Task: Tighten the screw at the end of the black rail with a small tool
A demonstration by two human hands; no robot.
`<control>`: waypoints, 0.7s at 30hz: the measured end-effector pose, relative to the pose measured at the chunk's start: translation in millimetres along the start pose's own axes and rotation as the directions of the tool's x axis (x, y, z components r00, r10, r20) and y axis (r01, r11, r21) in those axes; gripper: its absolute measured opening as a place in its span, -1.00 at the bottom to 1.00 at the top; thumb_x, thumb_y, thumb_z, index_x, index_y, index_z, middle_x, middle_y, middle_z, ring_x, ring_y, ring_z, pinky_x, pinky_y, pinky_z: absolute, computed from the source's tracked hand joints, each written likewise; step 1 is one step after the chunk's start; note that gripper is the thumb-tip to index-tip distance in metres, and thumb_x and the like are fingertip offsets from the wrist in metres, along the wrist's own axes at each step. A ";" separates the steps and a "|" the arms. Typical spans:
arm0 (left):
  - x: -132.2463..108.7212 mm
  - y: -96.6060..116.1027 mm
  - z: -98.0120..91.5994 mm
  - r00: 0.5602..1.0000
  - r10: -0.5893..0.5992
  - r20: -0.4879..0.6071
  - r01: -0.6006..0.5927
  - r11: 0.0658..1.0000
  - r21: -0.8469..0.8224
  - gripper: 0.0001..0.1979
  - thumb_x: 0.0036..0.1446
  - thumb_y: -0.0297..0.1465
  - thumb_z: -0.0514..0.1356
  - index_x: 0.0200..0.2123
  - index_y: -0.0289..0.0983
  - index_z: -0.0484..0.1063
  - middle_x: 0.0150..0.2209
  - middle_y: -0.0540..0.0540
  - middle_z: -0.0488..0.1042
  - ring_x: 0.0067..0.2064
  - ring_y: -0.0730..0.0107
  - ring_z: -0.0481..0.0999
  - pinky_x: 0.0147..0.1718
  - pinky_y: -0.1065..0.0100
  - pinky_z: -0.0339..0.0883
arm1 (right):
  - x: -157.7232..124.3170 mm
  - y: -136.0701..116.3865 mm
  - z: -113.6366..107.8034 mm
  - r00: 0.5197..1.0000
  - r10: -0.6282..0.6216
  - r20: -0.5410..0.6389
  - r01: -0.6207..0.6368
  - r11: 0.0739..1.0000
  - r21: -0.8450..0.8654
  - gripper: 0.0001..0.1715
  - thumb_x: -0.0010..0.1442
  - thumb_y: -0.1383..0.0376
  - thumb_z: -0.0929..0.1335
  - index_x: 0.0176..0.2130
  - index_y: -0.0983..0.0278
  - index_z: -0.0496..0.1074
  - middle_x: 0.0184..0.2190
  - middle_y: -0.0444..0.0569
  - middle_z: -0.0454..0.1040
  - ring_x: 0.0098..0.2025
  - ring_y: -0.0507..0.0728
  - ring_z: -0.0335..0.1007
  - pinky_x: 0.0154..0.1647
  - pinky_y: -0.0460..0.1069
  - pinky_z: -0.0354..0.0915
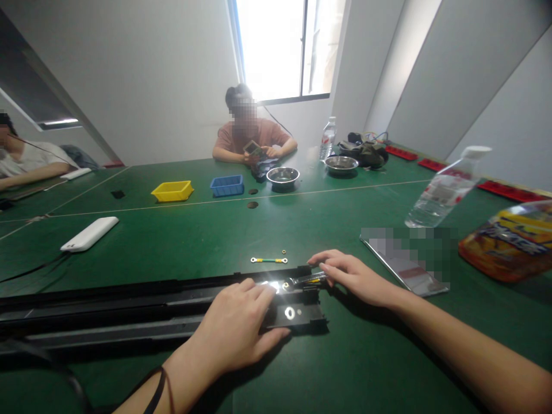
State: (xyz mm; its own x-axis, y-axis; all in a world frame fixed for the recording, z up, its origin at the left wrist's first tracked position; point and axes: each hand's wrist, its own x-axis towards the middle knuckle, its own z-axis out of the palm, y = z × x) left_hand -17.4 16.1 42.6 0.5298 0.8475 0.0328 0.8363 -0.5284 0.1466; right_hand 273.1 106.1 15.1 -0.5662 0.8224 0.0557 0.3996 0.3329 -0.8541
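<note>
A long black metal rail [129,310] lies across the near edge of the green table [302,230]. My left hand [237,328] rests flat on its right end, fingers spread over the shiny part by a round hole [290,312]. My right hand [353,276] pinches a small wrench-like tool [308,280] at the rail's end, over a bolt or nut. Just beyond lies a short green-yellow wire with ring ends [269,260] and a small nut [283,252].
A white power bank [89,233] lies left. Further back stand a yellow bin [172,190], a blue bin [227,185] and two steel bowls [283,176]. A water bottle [444,190], a snack bag [509,241] and a flat card [405,267] are right. Two people sit across.
</note>
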 end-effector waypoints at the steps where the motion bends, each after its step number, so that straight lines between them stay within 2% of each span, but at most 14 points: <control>1: 0.0 0.1 0.0 1.000 0.000 0.000 0.000 1.000 0.000 -0.55 0.25 -0.03 0.22 0.05 -0.19 0.40 -0.09 -0.16 0.55 -0.08 0.02 0.46 -0.09 0.06 0.37 | 0.1 0.2 0.0 1.000 -0.001 0.000 0.001 1.000 -0.002 -0.42 0.44 0.02 0.25 -0.50 0.26 0.45 0.12 0.03 0.50 0.15 0.29 0.37 0.23 0.20 0.20; 8: 0.4 0.4 0.1 1.000 -0.003 0.001 0.003 1.000 -0.003 -0.53 0.25 -0.02 0.22 0.08 -0.19 0.39 -0.10 -0.15 0.54 -0.08 0.01 0.46 -0.08 0.04 0.38 | -0.7 0.4 0.5 0.999 -0.016 0.034 0.018 0.999 -0.048 -0.44 0.44 0.05 0.25 -0.50 0.25 0.48 0.16 0.04 0.47 0.20 0.30 0.33 0.27 0.23 0.18; 12: 0.2 0.5 0.0 1.000 -0.005 0.001 0.005 1.000 0.000 -0.53 0.25 -0.03 0.23 0.08 -0.19 0.39 -0.10 -0.15 0.54 -0.08 0.01 0.46 -0.09 0.04 0.38 | -2.3 -1.9 -1.4 0.998 -0.015 0.057 0.021 0.993 -0.115 -0.45 0.42 0.07 0.28 -0.52 0.25 0.50 0.28 0.01 0.36 0.33 0.32 0.18 0.37 0.28 0.07; 17: 0.1 0.0 0.8 1.000 0.000 -0.009 0.000 1.000 -0.003 -0.53 0.24 -0.04 0.23 0.08 -0.19 0.39 -0.09 -0.15 0.55 -0.09 0.02 0.46 -0.09 0.05 0.37 | -3.2 -6.5 -5.7 0.984 -0.043 0.176 0.085 0.968 -0.236 -0.43 0.40 0.02 0.31 -0.52 0.22 0.59 0.39 -0.06 0.22 0.44 0.36 -0.04 0.43 0.36 -0.08; 21: 0.5 -0.1 1.2 1.000 -0.003 -0.011 0.003 1.000 0.003 -0.55 0.24 -0.04 0.24 0.06 -0.19 0.40 -0.10 -0.16 0.55 -0.09 0.03 0.46 -0.10 0.07 0.37 | -2.8 -8.1 -8.7 0.977 -0.031 0.212 0.082 0.968 -0.239 -0.38 0.40 -0.04 0.29 -0.51 0.22 0.62 0.43 -0.09 0.18 0.47 0.40 -0.13 0.43 0.43 -0.14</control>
State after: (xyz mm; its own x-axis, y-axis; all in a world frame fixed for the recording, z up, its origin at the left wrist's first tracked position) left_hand -17.0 16.5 41.4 0.5261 0.8493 0.0434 0.8380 -0.5264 0.1439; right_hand 277.8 105.1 26.4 -0.7181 0.6953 -0.0288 0.5121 0.5000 -0.6984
